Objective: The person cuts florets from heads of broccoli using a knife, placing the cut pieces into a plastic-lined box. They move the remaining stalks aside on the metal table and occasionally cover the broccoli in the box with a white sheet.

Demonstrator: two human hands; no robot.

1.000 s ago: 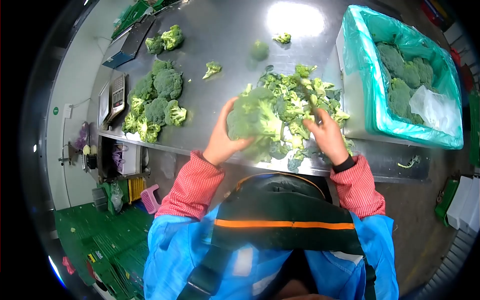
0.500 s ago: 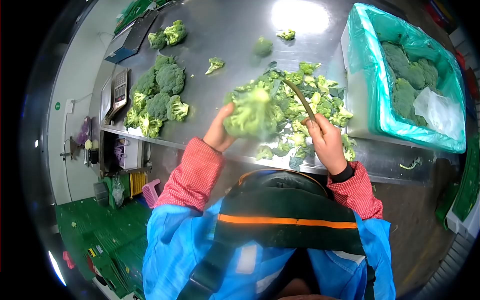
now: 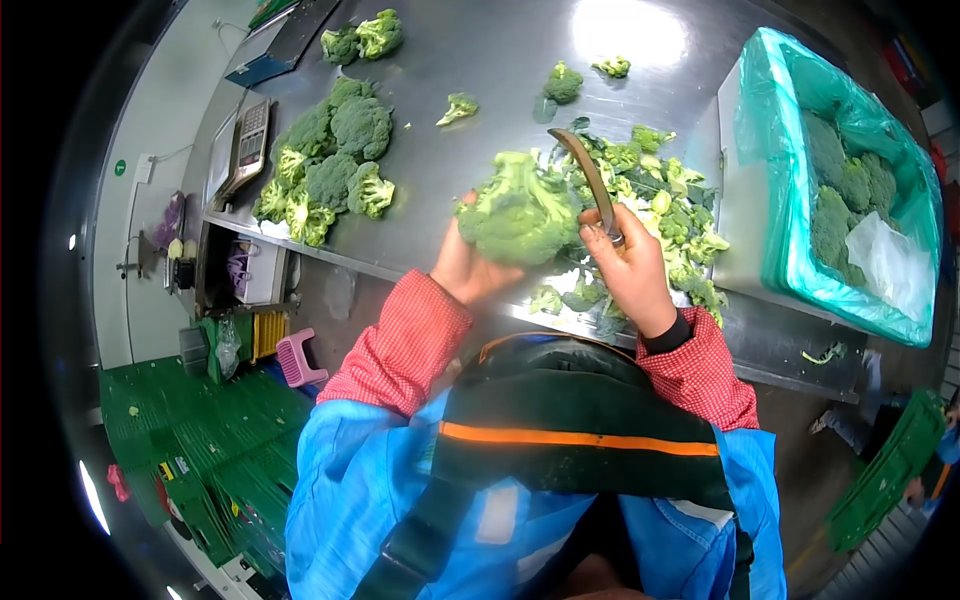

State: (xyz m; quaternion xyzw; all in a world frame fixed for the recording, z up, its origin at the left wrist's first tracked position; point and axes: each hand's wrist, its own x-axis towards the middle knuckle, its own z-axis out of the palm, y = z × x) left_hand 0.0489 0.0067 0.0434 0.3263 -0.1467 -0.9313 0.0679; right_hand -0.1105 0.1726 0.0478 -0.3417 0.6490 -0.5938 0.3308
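A broccoli head (image 3: 515,215) rests in my left hand (image 3: 470,262), its pale cut stem turned upward and my fingers curled under and around its left side. My right hand (image 3: 632,268) grips a curved knife (image 3: 588,172) by its lower end. The blade rises up and to the left, just right of the broccoli head. Cut broccoli pieces (image 3: 690,215) and leaves lie heaped on the metal table beyond and beside my right hand. Several whole broccoli heads (image 3: 335,150) are gathered at the left.
A crate lined with green plastic (image 3: 780,200) stands at the right with broccoli inside. A scale (image 3: 240,150) sits at the table's left edge. Loose florets (image 3: 458,108) dot the metal table (image 3: 490,50). At the lower right, a person is beside a green crate (image 3: 885,470).
The view has shifted, so the table appears further right. The broccoli head has turned stem-up, and the knife has come nearer to it. A person with a green crate has appeared at the right.
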